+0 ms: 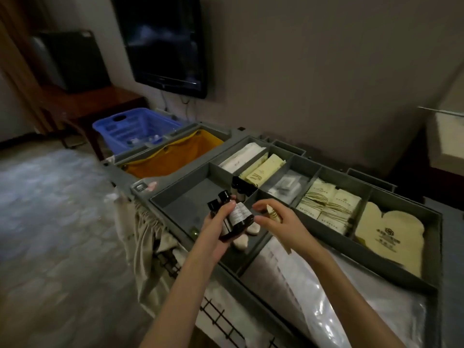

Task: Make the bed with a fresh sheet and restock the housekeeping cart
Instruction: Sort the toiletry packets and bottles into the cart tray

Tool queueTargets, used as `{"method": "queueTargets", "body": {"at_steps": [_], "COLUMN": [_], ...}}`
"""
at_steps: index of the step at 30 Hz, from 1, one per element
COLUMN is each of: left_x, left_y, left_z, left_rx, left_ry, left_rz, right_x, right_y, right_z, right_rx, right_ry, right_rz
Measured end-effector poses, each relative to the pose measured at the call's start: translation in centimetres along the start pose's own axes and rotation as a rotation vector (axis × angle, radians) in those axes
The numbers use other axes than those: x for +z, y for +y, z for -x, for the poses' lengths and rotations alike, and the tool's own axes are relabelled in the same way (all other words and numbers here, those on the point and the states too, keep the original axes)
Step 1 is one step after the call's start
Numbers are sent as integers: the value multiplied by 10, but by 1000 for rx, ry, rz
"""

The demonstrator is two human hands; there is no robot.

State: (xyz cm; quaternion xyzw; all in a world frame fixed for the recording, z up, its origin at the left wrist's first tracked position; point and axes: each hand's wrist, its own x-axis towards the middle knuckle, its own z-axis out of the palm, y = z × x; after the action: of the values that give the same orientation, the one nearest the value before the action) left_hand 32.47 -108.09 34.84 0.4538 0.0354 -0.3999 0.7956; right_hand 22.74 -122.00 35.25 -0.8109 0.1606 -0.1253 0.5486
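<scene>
Bottles (pixel 237 218) gripped in left hand (pixel 221 226) | right hand (pixel 272 217) pinching packet (pixel 273 213) beside

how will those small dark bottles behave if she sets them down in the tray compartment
The dark bottles, gripped in the left hand, look rigid and round-bodied, so laid flat they would probably roll. Stood on end they look narrow and tall, so likely tippy. Their surface looks smooth and glossy, perhaps slippery when several are held together.

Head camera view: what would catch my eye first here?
Most likely the left hand gripping two dark amenity bottles over the grey cart tray, while the right hand pinches a small cream packet beside them. Behind, an orange-lined bin and a blue basket stand below the wall television.
</scene>
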Motion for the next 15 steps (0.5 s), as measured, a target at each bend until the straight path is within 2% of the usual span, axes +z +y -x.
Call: {"method": "queueTargets", "body": {"at_steps": [5, 15], "left_x": [-24, -31], "left_y": [40, 82], "left_z": [-68, -141], "left_rx": [-106, -374], "left_ry": [-24, -343], "left_rz": [-29, -301], "right_x": [10, 39], "right_y": [29, 44], "right_z": [-42, -88], "right_rx": [93, 331], "right_ry": [326, 643], "right_rz": [69, 390]}}
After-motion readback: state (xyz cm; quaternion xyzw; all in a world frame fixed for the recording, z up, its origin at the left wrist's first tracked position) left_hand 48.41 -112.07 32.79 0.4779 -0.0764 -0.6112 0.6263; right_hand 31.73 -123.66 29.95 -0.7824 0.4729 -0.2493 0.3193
